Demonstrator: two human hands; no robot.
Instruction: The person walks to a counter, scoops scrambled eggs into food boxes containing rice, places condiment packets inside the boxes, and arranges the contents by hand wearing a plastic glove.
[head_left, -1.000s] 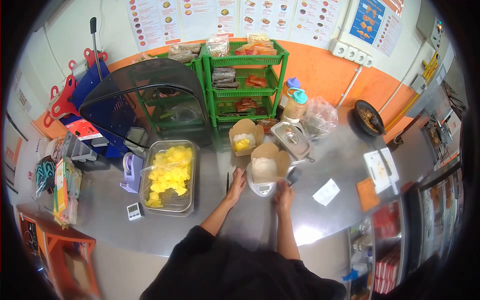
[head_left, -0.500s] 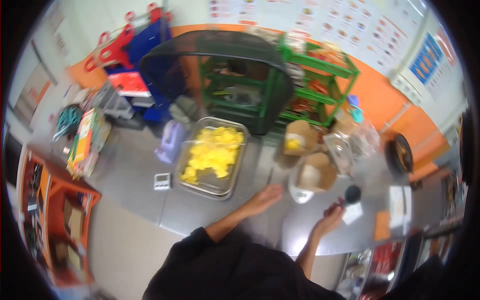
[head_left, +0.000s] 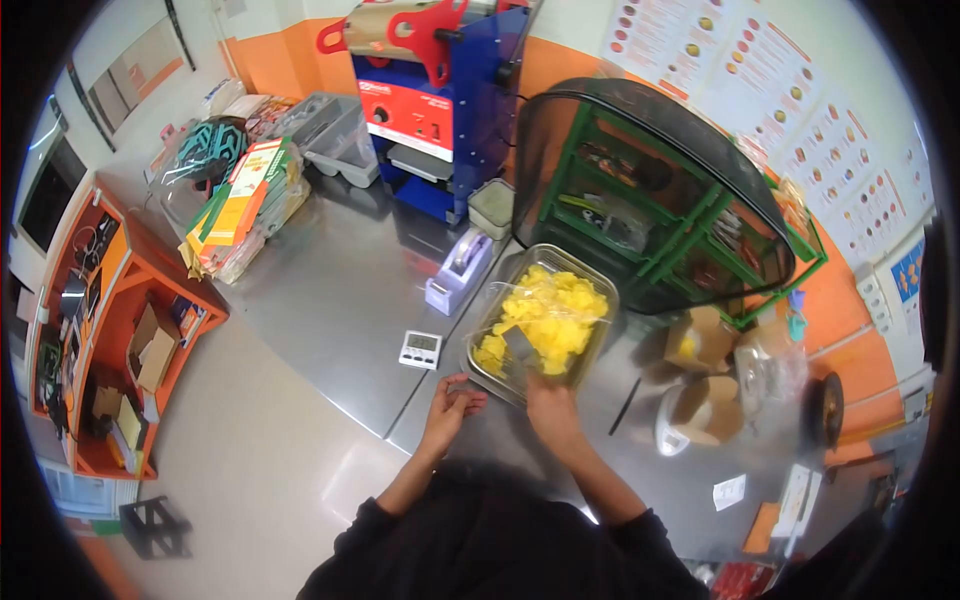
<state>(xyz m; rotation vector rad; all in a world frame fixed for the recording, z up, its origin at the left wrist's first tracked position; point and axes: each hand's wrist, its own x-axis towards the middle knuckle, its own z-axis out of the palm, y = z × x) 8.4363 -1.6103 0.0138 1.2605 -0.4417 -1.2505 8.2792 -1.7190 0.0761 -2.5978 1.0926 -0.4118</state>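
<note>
My right hand is closed around the handle of a grey flat-bladed spatula at the near side of a metal tray. The blade lies against yellow chip-like pieces heaped in the tray, under what looks like clear film. Most of the handle is hidden by my fingers. Just left of the tray's near corner, my left hand hovers over the counter, fingers loosely curled and apart, holding nothing. A small white digital timer sits beyond it, beside a lilac tape dispenser.
Behind the tray, a dark mesh cover leans on a green rack. To the right, a cardboard box rests on a white scale, near another box. A blue-and-red machine stands at the back left.
My view has swung left. My right hand has moved from beside the scale to the tray and now holds the spatula there. My left hand has shifted to the tray's left near corner.
</note>
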